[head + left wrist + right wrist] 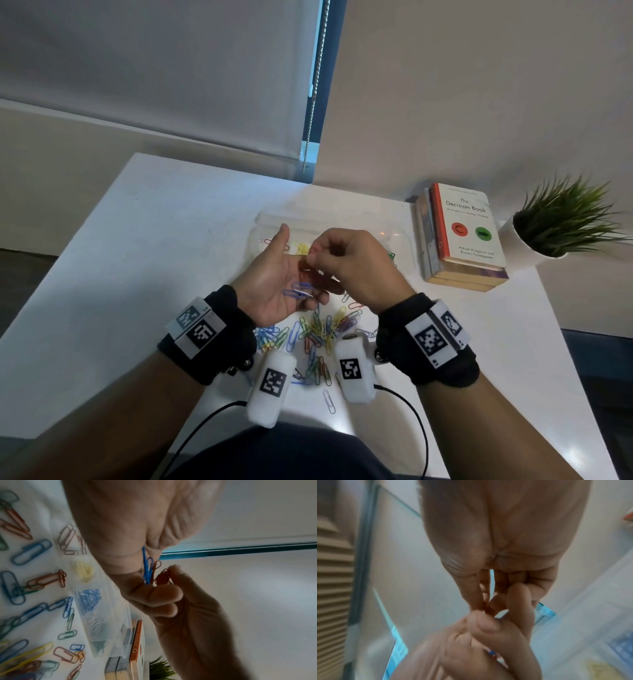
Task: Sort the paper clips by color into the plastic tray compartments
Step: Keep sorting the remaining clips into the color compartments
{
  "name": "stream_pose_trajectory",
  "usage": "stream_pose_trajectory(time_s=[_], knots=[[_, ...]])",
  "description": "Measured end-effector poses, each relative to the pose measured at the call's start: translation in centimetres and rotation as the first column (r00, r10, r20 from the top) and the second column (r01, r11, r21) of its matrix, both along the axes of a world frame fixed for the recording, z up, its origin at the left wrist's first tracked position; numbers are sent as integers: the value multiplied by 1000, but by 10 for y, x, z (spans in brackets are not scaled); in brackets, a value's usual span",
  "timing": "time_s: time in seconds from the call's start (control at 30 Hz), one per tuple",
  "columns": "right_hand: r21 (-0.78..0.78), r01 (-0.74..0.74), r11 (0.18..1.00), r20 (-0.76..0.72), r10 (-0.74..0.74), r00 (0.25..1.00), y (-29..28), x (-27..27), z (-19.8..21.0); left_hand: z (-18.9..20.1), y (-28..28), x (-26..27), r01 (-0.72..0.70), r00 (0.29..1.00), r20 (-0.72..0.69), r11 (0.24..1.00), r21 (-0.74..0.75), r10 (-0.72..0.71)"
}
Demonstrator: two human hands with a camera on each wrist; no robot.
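A clear plastic tray (329, 219) lies behind my hands; its compartments hold pink, yellow (82, 570), blue (89, 599), pale and green clips. My left hand (274, 284) is palm up over the table, fingertips curled, holding blue paper clips (298, 291) (146, 568) with a few red ones beside them. My right hand (346, 263) hovers over that palm, and its thumb and forefinger pinch red paper clips (163, 577). A mixed pile of loose clips (318, 332) (34, 601) lies on the white table between my wrists. The right wrist view is blurred and shows only fingers.
A stack of books (462, 233) stands right of the tray, with a potted plant (561, 219) beyond it at the table's right edge. A blind cord (315, 85) hangs at the back wall. A single pale clip (329, 401) lies near the front edge.
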State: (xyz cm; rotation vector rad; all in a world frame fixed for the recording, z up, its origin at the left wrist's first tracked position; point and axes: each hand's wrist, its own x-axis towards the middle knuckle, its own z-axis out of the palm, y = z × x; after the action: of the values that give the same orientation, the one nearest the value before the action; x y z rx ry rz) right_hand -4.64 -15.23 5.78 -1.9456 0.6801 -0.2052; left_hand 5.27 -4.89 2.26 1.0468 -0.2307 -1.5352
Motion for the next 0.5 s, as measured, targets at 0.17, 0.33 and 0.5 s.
stream_pose_trajectory(time_s=[0.17, 0.33, 0.5], knots=[[182, 75, 980, 63, -87, 994, -9, -6, 1, 0, 0, 3, 10, 1000, 9, 1000, 11, -10], [245, 62, 967, 77, -83, 994, -7, -5, -1, -2, 0, 5, 27, 1000, 11, 999, -18, -27], [-134, -99, 986, -96, 87, 992, 1, 5, -9, -1, -1, 3, 0, 999, 53, 1000, -27, 1]])
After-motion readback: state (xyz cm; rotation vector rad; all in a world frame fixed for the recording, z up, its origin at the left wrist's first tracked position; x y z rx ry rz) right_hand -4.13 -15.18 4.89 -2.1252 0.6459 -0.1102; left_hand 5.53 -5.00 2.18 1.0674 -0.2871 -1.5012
